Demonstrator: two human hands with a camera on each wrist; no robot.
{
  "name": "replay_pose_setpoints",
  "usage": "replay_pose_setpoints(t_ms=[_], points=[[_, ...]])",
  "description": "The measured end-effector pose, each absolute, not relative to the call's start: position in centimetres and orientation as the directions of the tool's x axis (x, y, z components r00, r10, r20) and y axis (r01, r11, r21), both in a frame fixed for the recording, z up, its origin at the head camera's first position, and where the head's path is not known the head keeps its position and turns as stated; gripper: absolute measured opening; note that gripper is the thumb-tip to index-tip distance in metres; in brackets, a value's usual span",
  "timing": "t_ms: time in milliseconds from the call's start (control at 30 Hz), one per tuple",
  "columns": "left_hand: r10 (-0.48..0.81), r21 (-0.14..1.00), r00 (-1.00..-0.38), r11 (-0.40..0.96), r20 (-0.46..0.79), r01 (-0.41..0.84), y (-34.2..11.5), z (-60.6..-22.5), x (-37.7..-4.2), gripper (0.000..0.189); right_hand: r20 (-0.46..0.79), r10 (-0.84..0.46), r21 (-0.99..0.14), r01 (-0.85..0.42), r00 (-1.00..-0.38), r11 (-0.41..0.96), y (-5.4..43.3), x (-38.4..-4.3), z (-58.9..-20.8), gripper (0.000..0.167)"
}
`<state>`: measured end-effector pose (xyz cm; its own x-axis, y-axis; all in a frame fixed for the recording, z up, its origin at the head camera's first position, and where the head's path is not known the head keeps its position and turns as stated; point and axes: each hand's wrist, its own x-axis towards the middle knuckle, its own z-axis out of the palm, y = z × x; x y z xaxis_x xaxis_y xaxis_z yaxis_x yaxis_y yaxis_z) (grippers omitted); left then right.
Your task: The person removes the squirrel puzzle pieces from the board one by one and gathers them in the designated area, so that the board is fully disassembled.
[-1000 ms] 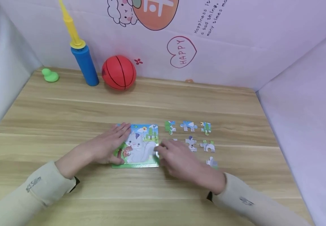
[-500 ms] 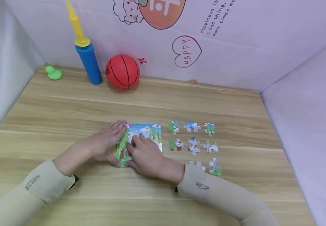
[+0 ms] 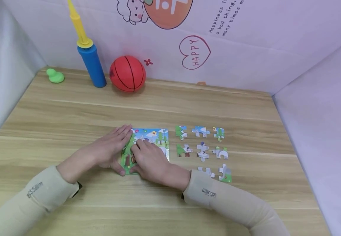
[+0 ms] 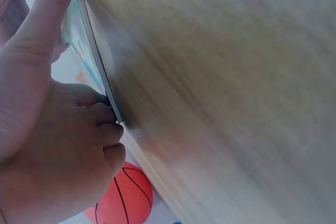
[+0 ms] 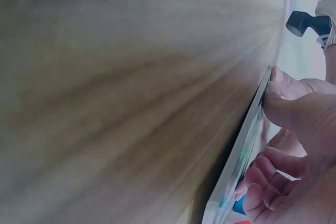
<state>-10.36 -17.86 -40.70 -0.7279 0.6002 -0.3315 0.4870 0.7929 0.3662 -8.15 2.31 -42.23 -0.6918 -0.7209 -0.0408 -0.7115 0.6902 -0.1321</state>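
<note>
A square jigsaw board [image 3: 161,135] printed with a pale squirrel and green trees lies flat on the wooden table. My left hand [image 3: 106,152] rests along its left edge, fingers at the far corner and thumb near the front corner. Over the board's left-middle part is my right hand [image 3: 151,159], its fingers bent down onto the picture. Bent right-hand fingers [image 5: 262,182] also show close to the board [image 5: 239,156] in the right wrist view. Whether they hold a jigsaw piece is hidden. Several loose jigsaw pieces [image 3: 202,151] lie in rows just right of the board.
Along the back of the table stand a red ball [image 3: 127,73], a blue and yellow hand pump [image 3: 93,65] and a small green duck [image 3: 55,76]. White cloth with printed drawings [image 3: 247,49] hangs behind the table.
My right hand has moved left, from the board's right edge onto its left-middle part, uncovering loose pieces. Over the last half second it stays there. My left hand stays on the board's left edge.
</note>
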Motion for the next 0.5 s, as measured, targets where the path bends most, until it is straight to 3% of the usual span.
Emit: replay_pose_setpoints(t_ms=[133, 367, 500], points=[[0.594, 0.341, -0.728, 0.800, -0.341, 0.494, -17.8, -40.7, -10.4, 0.142, -0.016, -0.724, -0.125, -0.717, -0.690, 0.686, 2.3, -7.8, -42.3, 0.045], [0.591, 0.340, -0.736, 0.802, -0.330, 0.491, -18.0, -40.9, -10.3, 0.141, 0.096, -0.740, -0.117, -0.746, -0.666, 0.656, 2.7, -6.6, -42.0, 0.011], [0.591, 0.350, -0.740, 0.800, -0.321, 0.488, -18.1, -40.9, -10.2, 0.141, 0.134, -0.760, -0.120, -0.771, -0.636, 0.625, 2.7, -6.3, -41.9, 0.006]])
